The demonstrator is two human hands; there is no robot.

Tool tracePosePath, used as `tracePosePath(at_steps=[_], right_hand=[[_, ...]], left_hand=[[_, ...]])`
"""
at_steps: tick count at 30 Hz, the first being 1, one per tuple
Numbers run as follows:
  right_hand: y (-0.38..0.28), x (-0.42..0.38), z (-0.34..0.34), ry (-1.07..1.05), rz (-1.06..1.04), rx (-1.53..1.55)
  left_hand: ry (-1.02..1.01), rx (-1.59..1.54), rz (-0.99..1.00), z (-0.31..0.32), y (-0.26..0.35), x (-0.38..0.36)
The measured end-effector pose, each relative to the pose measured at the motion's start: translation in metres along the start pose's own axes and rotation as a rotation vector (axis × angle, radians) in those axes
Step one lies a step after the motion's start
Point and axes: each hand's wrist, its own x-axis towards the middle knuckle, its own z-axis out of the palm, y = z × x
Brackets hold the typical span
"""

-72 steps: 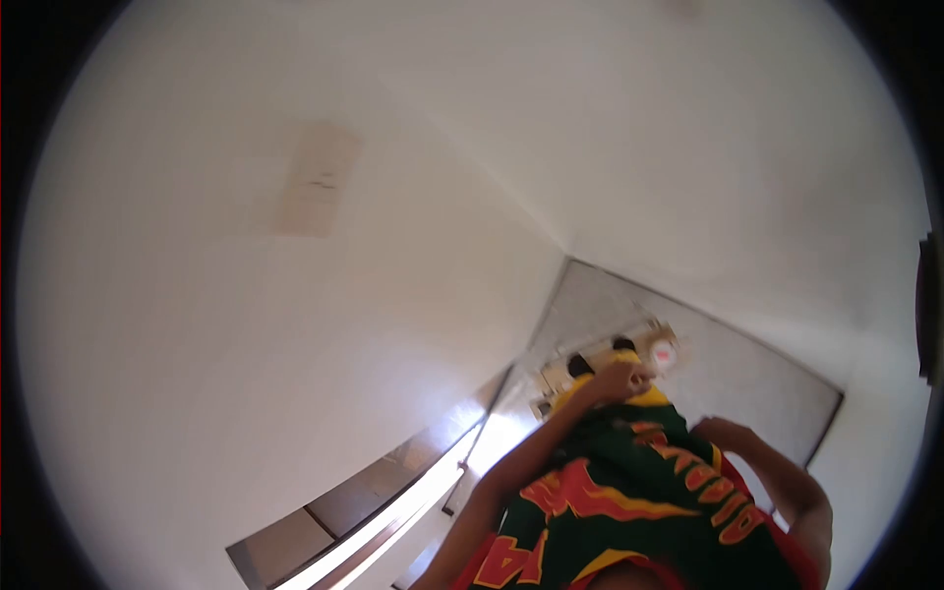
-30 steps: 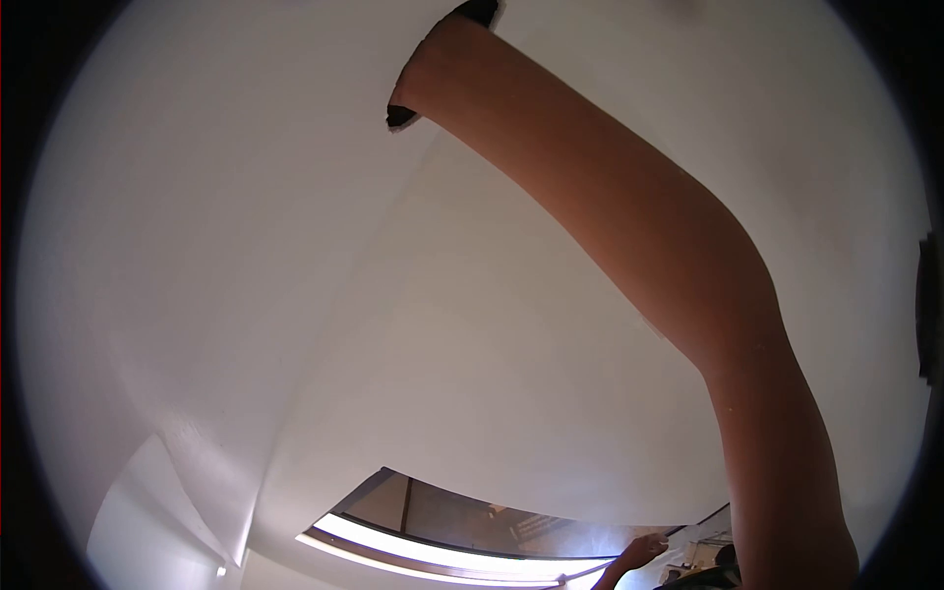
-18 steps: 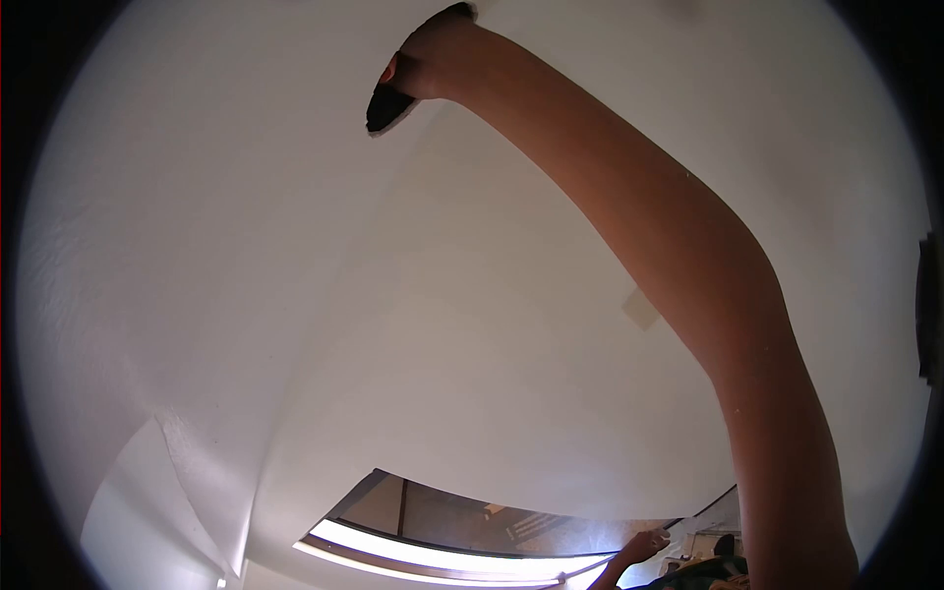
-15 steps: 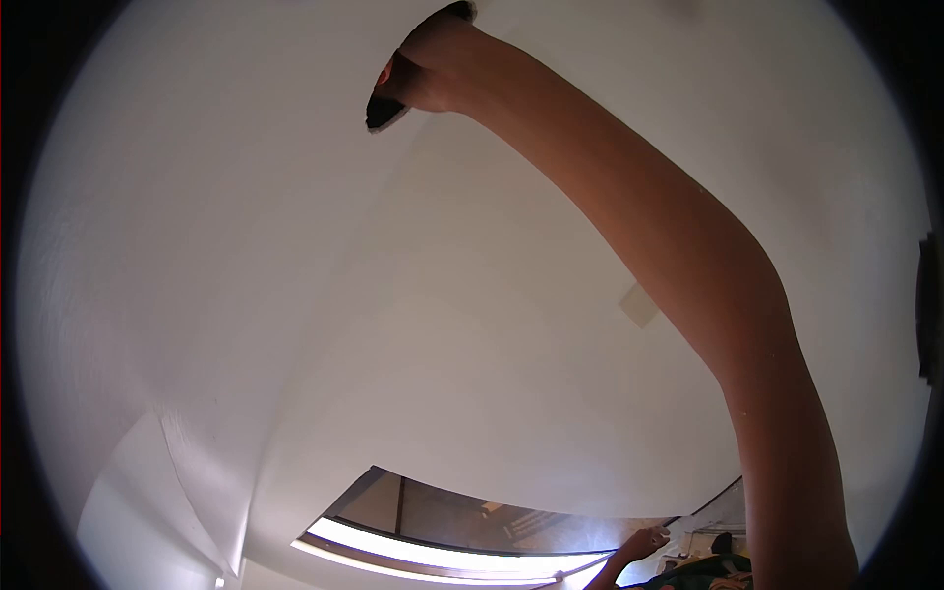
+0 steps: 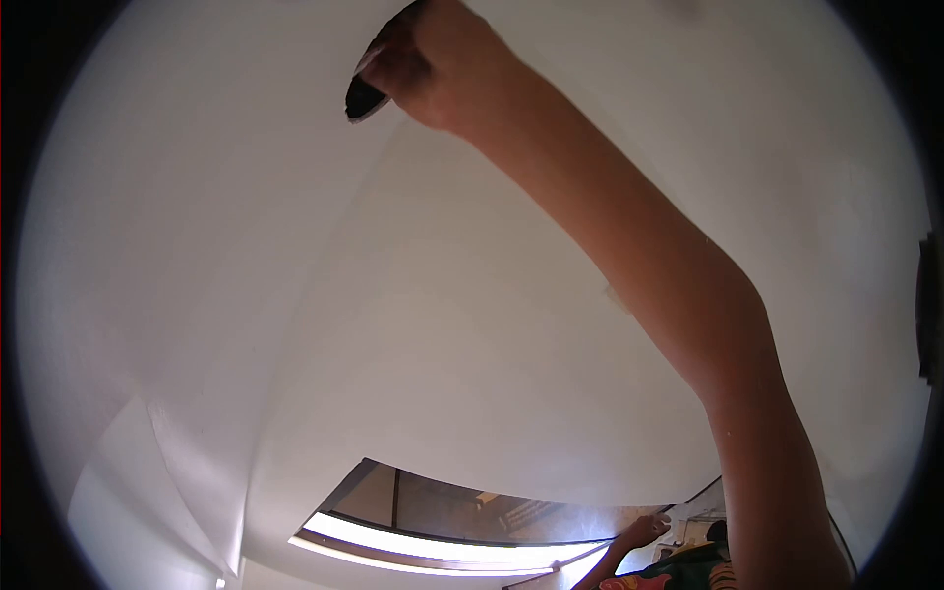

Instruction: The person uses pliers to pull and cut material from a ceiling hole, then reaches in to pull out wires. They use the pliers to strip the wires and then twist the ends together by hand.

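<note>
My right arm reaches up across the view from the lower right. At its end my right hand (image 5: 418, 74) grips a black oval pad (image 5: 364, 98) with a thin pale edge, held at the white wall surface (image 5: 246, 197). The hand and the pad run out of view at the top. Far below, my left hand (image 5: 644, 532) looks curled closed beside the edge of a lit opening. It is small in view, and what it holds, if anything, cannot be made out.
A long opening (image 5: 442, 501) with a bright strip of light (image 5: 423, 551) cuts through the pale surface at the bottom. Dark patterned clothing (image 5: 678, 570) shows at the lower right. A curved white panel (image 5: 138, 492) stands at lower left, and a dark object (image 5: 926, 310) at the right edge.
My right hand has shifted slightly left, and its back now faces the camera more, with the pad still in its grip. More of the patterned clothing shows.
</note>
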Motion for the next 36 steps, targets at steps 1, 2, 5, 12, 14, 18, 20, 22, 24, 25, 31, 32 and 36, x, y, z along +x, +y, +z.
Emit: tracePosePath(at_steps=[1,2,5,12,14,18,20,22,24,25,31,32,36], right_hand=[[-0.007,0.004,0.002,-0.002,0.004,0.003],[-0.006,0.009,-0.002,-0.086,0.057,0.043],[-0.008,-0.012,-0.013,-0.251,0.005,0.004],[-0.009,-0.027,-0.015,-0.394,0.033,-0.213],[-0.018,-0.029,-0.015,-0.368,-0.009,-0.226],[-0.029,-0.027,-0.022,-0.287,-0.034,-0.255],[-0.031,-0.03,-0.022,-0.28,-0.042,-0.242],[-0.021,-0.016,-0.032,-0.176,-0.093,-0.182],[-0.027,-0.025,-0.043,-0.209,-0.198,-0.544],[-0.028,-0.024,-0.05,-0.21,-0.203,-0.549],[-0.034,-0.035,-0.057,-0.196,-0.269,-0.941],[-0.035,-0.037,-0.059,-0.197,-0.263,-0.939],[-0.047,-0.042,-0.064,-0.225,-0.27,-1.144]], left_hand=[[0.007,-0.002,-0.002,0.004,0.006,-0.001],[0.014,-0.004,-0.004,0.002,0.006,-0.001],[0.036,-0.062,0.013,0.007,0.007,-0.001],[0.034,-0.096,0.055,-0.003,0.018,0.007],[0.087,-0.026,0.154,-0.008,0.024,0.013],[0.096,-0.109,0.118,-0.032,0.063,0.014],[0.21,-0.185,0.233,-0.059,0.093,0.012],[0.333,-0.064,0.283,-0.109,0.142,-0.002],[0.66,0.004,0.613,-0.164,0.192,-0.019],[0.772,0.032,0.607,-0.191,0.248,-0.05],[1.272,0.011,1.252,-0.302,0.422,-0.131],[1.249,-0.015,1.312,-0.311,0.447,-0.135],[1.112,0.033,1.451,-0.342,0.503,-0.144]])
